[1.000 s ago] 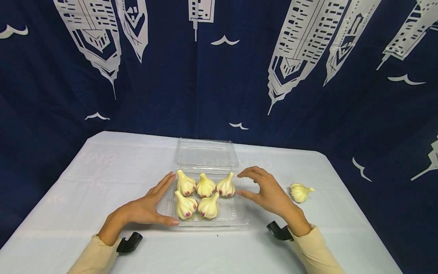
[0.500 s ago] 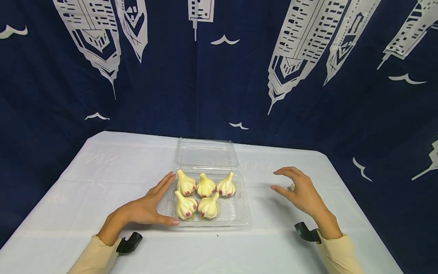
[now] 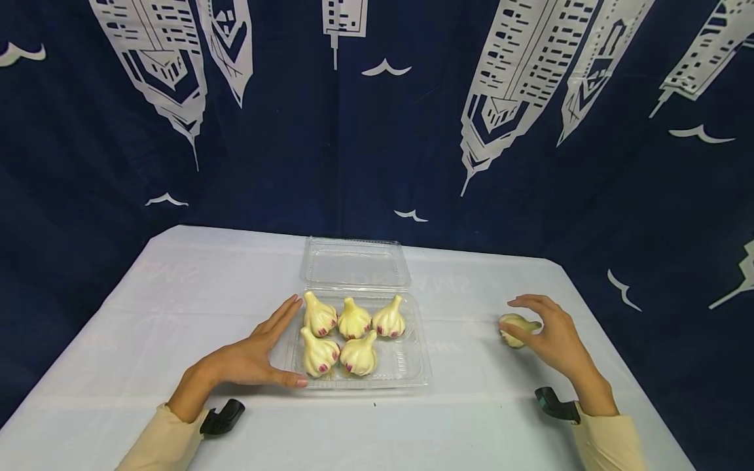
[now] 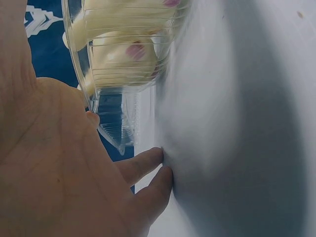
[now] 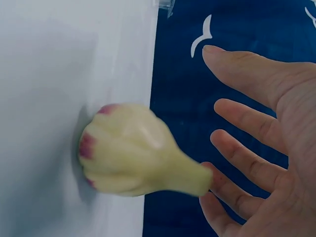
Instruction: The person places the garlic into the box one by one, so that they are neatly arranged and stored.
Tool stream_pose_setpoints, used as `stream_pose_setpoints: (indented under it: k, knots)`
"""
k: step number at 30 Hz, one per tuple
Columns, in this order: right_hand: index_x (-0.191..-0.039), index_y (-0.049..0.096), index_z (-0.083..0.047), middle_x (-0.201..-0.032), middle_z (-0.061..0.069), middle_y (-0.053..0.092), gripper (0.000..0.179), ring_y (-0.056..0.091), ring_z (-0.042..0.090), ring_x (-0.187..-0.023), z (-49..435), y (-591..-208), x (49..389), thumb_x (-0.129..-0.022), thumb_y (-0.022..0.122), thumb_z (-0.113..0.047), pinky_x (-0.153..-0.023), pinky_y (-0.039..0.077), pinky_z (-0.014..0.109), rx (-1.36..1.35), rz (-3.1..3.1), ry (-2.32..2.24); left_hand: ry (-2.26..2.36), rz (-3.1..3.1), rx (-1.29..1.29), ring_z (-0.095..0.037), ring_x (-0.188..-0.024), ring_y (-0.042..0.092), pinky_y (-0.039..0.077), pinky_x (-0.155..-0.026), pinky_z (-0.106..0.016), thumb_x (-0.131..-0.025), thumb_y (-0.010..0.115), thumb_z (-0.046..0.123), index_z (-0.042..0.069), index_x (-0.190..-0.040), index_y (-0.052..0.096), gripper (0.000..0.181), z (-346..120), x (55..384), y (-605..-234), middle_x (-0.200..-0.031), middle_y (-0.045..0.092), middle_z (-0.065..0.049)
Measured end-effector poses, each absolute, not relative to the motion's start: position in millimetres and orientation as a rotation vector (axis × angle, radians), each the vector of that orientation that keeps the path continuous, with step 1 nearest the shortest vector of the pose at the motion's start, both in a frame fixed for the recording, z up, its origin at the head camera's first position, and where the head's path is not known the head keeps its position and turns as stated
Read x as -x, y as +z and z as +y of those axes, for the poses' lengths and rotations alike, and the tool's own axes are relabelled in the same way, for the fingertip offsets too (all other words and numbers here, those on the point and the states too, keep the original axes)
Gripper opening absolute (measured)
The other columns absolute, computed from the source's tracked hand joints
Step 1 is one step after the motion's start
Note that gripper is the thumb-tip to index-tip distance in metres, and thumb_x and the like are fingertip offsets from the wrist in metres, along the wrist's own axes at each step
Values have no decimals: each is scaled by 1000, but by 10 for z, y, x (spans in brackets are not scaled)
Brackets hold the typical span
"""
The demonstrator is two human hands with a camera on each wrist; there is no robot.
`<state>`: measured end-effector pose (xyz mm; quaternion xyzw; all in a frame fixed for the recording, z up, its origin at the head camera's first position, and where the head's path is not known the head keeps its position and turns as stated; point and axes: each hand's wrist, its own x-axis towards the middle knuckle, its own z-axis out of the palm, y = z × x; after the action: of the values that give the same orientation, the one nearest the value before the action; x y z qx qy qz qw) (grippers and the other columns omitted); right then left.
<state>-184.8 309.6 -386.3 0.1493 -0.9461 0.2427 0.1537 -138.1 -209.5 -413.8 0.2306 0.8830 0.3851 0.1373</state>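
A clear plastic clamshell box (image 3: 406, 360) sits mid-table, holding several garlic bulbs (image 3: 358, 356) in two rows, three behind and two in front. My left hand (image 3: 250, 360) lies at the box's left side, fingers extended and thumb at its front left corner. Seen from the left wrist, two fingertips (image 4: 157, 155) rest on the table beside the box wall. Off to the right, a single garlic bulb (image 3: 517, 319) lies on the table, its neck pointing right. Over it hovers my right hand (image 3: 554, 337), thumb and fingers spread around the bulb (image 5: 128, 153) without gripping.
The box's hinged lid (image 3: 356, 263) is folded back toward the table's far edge. White cloth covers the table (image 3: 459, 418), and a dark blue curtain (image 3: 365, 144) with white building prints hangs behind it. Black camera mounts (image 3: 222, 417) are strapped on both wrists.
My right hand has moved from the box's right side across to the lone garlic bulb at right. The left hand, the box and the bulbs inside have stayed put.
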Motion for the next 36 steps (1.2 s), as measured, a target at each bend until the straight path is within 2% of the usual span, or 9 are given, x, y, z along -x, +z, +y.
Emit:
stream_pose_setpoints:
  k: [4, 11, 17, 25, 30, 36]
  knots:
    - [-118, 69, -3, -130, 27, 58, 45, 52, 50, -121, 3141, -3882, 1860, -81, 85, -23, -91, 44, 66, -399, -2772, 695, 1109, 2553, -662, -51, -151, 2, 17, -110, -78, -75, 84, 53, 18, -162, -7, 130, -2098, 1381, -4138, -169, -11, -12]
    - [-122, 67, -3, -133, 29, 56, 50, 49, 52, -124, 3204, -3934, 1879, -81, 85, -25, -93, 43, 68, -362, -2847, 706, 1111, 2547, -668, -51, -151, 1, 17, -110, -77, -75, 84, 53, 17, -162, -7, 130, -2099, 1385, -4135, -169, -11, -13]
    - [-122, 68, -4, -133, 28, 57, 50, 54, 47, -119, 3220, -3973, 1893, -81, 85, -26, -88, 48, 59, -340, -2873, 713, 1113, 2543, -666, -51, -151, 0, 16, -110, -77, -76, 84, 52, 16, -162, -7, 130, -2102, 1379, -4135, -169, -12, -12]
    - [-120, 68, -2, -128, 28, 60, 44, 61, 41, -107, 3234, -4046, 1902, -83, 83, -20, -85, 53, 56, -364, -2883, 733, 1109, 2540, -653, -52, -151, 1, 16, -110, -78, -76, 84, 53, 16, -162, -6, 130, -2101, 1378, -4129, -169, -12, -12]
    - [-119, 68, -1, -126, 28, 61, 42, 62, 39, -105, 3234, -4078, 1912, -82, 83, -14, -84, 53, 55, -362, -2884, 717, 1111, 2539, -657, -52, -151, 1, 17, -110, -78, -76, 84, 52, 17, -162, -7, 130, -2100, 1380, -4129, -169, -12, -12]
    - [-120, 67, 0, -126, 29, 62, 44, 62, 42, -107, 3211, -4087, 1912, -82, 83, -14, -81, 55, 53, -322, -2885, 721, 1114, 2539, -657, -52, -151, 1, 16, -110, -78, -76, 84, 52, 17, -162, -7, 130, -2099, 1377, -4133, -169, -12, -12]
